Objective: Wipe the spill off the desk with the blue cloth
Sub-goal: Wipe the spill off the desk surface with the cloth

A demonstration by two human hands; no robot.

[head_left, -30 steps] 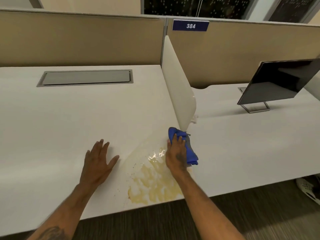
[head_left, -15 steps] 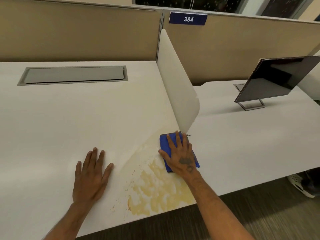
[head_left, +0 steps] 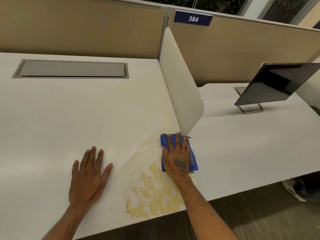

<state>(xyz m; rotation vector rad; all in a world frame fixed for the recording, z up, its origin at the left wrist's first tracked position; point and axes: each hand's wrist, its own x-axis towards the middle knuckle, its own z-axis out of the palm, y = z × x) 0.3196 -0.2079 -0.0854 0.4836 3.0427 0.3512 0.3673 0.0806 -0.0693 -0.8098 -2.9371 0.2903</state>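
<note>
Right hand point(head_left: 178, 157): flat, pressing cloth point(head_left: 193, 163).
Left hand point(head_left: 88, 175): open, bracing desk point(head_left: 69, 118).
Risk: spill point(head_left: 152, 193) near wrist may run off edge.

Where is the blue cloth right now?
In the head view, the blue cloth lies flat under the right hand, at the divider's near tip, beyond the spill.
</note>
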